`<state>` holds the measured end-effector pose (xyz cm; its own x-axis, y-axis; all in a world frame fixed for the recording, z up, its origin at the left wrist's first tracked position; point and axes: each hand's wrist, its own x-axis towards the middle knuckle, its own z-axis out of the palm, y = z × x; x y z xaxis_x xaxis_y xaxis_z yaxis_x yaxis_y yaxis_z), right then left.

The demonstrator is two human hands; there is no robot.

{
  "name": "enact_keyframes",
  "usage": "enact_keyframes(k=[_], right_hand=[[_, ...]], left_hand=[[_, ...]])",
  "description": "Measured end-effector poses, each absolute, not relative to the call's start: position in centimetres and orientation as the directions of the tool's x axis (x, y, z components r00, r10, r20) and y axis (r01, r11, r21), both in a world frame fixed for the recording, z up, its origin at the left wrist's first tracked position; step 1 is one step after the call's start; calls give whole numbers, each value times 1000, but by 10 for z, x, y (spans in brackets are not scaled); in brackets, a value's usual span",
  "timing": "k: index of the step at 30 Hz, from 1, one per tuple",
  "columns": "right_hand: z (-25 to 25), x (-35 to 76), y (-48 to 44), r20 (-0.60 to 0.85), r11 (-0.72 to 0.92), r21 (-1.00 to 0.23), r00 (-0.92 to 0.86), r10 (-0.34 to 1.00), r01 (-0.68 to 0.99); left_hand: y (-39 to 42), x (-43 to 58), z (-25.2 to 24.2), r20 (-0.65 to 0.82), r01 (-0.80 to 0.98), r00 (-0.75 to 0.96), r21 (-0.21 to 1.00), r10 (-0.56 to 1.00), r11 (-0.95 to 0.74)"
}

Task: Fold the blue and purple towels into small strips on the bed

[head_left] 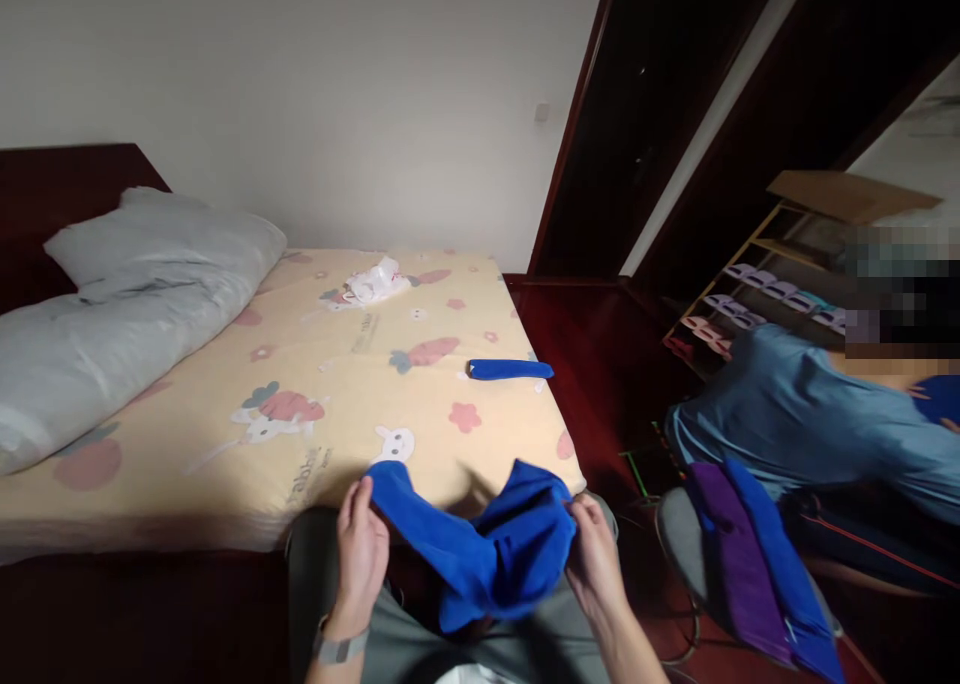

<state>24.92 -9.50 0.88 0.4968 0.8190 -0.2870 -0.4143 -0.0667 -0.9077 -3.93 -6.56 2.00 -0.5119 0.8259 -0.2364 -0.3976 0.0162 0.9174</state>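
A blue cloth (487, 544) hangs between my two hands over my lap, just in front of the bed's near edge. My left hand (358, 554) pinches its left corner, fingers closed on the fabric. My right hand (596, 554) grips the right side, fingers closed too. The middle of the cloth sags down onto my grey trousers. A rolled blue cloth (510, 369) lies on the bed (300, 434) near its right edge, beyond my hands.
The bed has a yellow cartoon sheet, a grey pillow (135, 294) at the left and a crumpled white bag (371, 286) at the far end. To the right, a chair holds purple and blue cloths (757, 564); a person in blue (810, 414) leans nearby. A shoe rack (765, 294) stands behind.
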Motion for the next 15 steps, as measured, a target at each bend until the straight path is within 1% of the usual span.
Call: enact_keyframes(k=[3,5,7,9,12,15], right_hand=[[14,288,-91,-279,-34,-923,606,745,-383],[15,308,-96,-240,-28,-942,614,752,-334],[13,323,-106,-201,-42,-958,563,802,-282],[8,334,-115,-189,-97,-974,491,850,-206],[-1,344,-125,-200,-197,-979,409,890,-50],[-7,350,-131,-202,-238,-971,424,883,33]], left_hand=[[-62,-71,37,-176,-371,-603,926,778,-78],[-66,-86,44,-129,-334,-646,934,752,-127],[-73,-95,48,-91,-321,-680,929,727,-185],[-82,-102,50,-78,-333,-693,917,717,-221],[-90,-111,50,-91,-312,-719,928,689,-204],[-91,-124,49,-58,-230,-747,957,663,-176]])
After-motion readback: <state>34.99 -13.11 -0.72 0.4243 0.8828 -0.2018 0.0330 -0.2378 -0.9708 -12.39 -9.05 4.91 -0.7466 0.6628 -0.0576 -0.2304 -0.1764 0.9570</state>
